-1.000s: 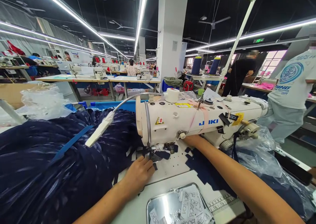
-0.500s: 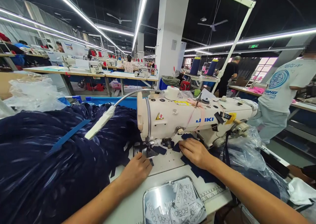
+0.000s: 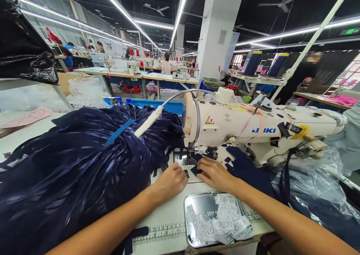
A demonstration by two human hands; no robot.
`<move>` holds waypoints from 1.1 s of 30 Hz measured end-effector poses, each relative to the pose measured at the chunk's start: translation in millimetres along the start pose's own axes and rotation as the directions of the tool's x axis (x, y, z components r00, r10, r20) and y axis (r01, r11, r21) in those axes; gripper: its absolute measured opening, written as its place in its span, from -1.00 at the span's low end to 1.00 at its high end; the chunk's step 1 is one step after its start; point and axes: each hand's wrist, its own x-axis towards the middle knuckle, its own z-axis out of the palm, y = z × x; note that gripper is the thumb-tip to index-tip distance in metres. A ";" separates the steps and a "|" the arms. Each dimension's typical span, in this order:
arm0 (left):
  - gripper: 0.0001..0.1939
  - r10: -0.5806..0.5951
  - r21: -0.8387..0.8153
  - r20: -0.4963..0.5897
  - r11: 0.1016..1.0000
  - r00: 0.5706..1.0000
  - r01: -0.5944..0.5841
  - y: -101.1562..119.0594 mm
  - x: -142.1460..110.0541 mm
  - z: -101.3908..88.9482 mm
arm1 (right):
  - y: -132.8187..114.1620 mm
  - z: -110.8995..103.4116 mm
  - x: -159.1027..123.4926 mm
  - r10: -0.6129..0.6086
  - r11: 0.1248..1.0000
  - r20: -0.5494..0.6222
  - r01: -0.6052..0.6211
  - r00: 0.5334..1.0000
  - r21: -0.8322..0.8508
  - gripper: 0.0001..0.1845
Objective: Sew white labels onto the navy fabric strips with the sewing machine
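At the front of the white sewing machine, my left hand rests by the needle plate with its fingers curled closed. What it holds, if anything, is hidden. My right hand is close beside it, its fingertips closed on a small navy fabric piece just in front of the presser foot area. More navy fabric lies under the machine arm on the right, with small scraps around it. Below the hands, a shiny metal tray carries several white labels printed with dark letters.
A large bundle of navy strips, tied with a blue band, fills the left side. A white lamp on a bendy neck hangs over it. Clear plastic lies at right. Other sewing tables stand behind.
My view has turned left, so the machine sits further right. My right hand has drawn nearer to my left hand, a navy piece at its fingertips. More navy fabric shows under the machine arm.
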 end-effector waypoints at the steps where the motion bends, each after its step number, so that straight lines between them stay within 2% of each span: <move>1: -0.83 -0.001 0.002 -0.002 1.000 1.000 0.001 0.2 0.2 0.4 | -4.8 0.7 1.6 0.067 0.998 -0.011 -0.067 0.998 -0.001 -0.90; 3: -0.82 -0.003 0.007 -0.005 1.000 1.000 0.003 0.8 0.9 0.8 | -14.5 4.0 5.9 0.177 0.983 -0.027 -0.178 0.984 -0.054 -0.89; 6: -0.83 -0.011 0.007 -0.009 1.000 1.000 0.011 1.6 1.1 0.6 | -24.0 10.1 12.8 0.265 0.954 -0.027 -0.266 0.964 -0.136 -0.93; 13: -0.78 -0.034 -0.019 -0.012 0.999 0.999 0.034 2.6 0.0 2.8 | -23.1 12.5 16.1 0.272 0.947 -0.026 -0.272 0.962 -0.169 -0.95; 19: -0.75 -0.029 -0.020 -0.066 0.999 0.997 0.028 1.1 0.0 3.2 | -26.8 9.2 12.0 0.154 0.934 -0.025 -0.154 0.988 -0.322 -0.86; 23: -0.75 -0.037 0.003 -0.120 0.999 0.992 0.038 -1.8 0.3 2.4 | -31.3 -15.8 -12.9 -0.020 0.877 -0.104 -0.032 0.994 -0.480 -0.78; 25: -0.76 -0.031 0.008 -0.135 0.999 0.990 0.033 -3.2 0.5 2.3 | -30.4 -33.7 -31.9 -0.072 0.826 -0.140 -0.020 0.988 -0.563 -0.75; 27: -0.78 -0.024 0.021 -0.141 0.999 0.990 0.027 -4.3 1.0 2.3 | -24.8 -50.3 -49.4 -0.007 0.767 -0.131 -0.079 0.991 -0.637 -0.73; 29: -0.77 -0.026 0.033 -0.150 0.999 0.988 0.031 -4.8 1.9 2.2 | -14.0 -62.2 -60.2 0.136 0.717 -0.108 -0.173 0.985 -0.675 -0.74; 31: -0.75 -0.033 0.037 -0.168 0.999 0.985 0.040 -5.1 2.9 1.9 | 1.1 -67.5 -61.1 0.268 0.716 -0.094 -0.264 0.959 -0.647 -0.76; 33: -0.73 -0.037 0.037 -0.184 0.998 0.982 0.044 -5.3 3.6 2.0 | 19.4 -65.7 -51.7 0.372 0.757 -0.099 -0.363 0.923 -0.543 -0.81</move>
